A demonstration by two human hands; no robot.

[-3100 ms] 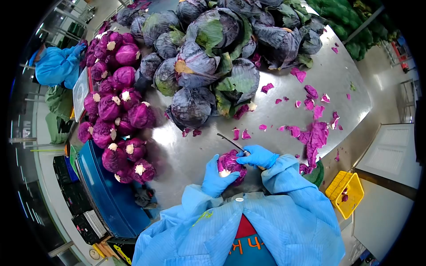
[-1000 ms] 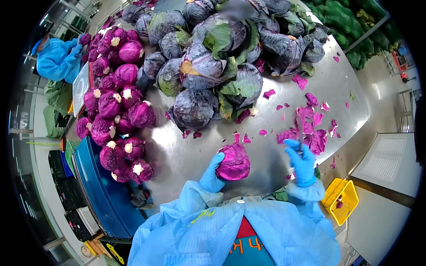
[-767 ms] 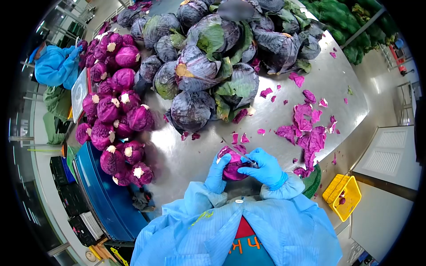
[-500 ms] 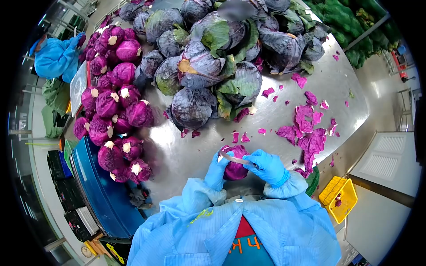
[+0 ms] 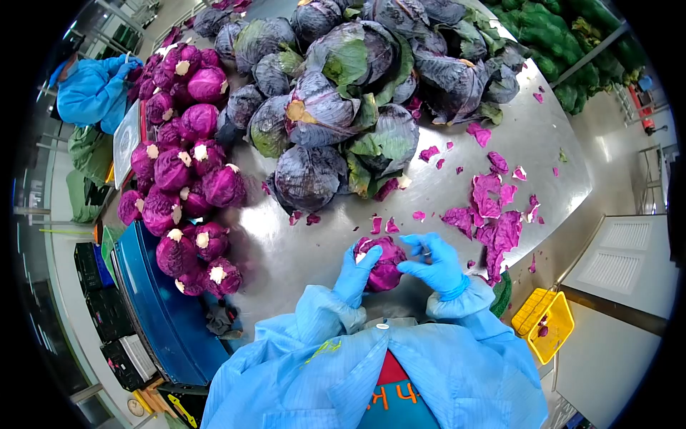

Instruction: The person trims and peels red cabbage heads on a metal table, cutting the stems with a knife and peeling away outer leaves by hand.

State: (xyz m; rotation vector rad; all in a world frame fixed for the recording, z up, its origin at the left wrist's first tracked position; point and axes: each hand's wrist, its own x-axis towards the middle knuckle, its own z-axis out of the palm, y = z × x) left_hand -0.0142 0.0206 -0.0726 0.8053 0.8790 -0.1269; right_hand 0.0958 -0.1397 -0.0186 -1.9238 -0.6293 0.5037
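A trimmed red cabbage (image 5: 386, 266) rests in my left hand (image 5: 351, 277), whose blue-gloved fingers and thumb wrap its left side. Close against its right side is my right hand (image 5: 437, 267), gloved too, with curled fingers. Only a small grey bit of the knife (image 5: 426, 252) shows between those fingers; its blade is mostly hidden. Both hands are over the near edge of the steel table (image 5: 293, 250). Small purple leaf scraps (image 5: 376, 224) lie just beyond the cabbage.
Untrimmed cabbages (image 5: 311, 175) with dark outer leaves are heaped ahead. Peeled red cabbages (image 5: 171, 169) pile up at left, above a blue bin (image 5: 161, 307). Torn leaves (image 5: 500, 239) lie at right, near a yellow basket (image 5: 554, 332). Another person (image 5: 93, 93) stands far left.
My right hand has lifted slightly and its fingers have shifted. The knife blade, which lay across the cabbage, is now mostly out of sight. The cabbage has turned a little in my left hand.
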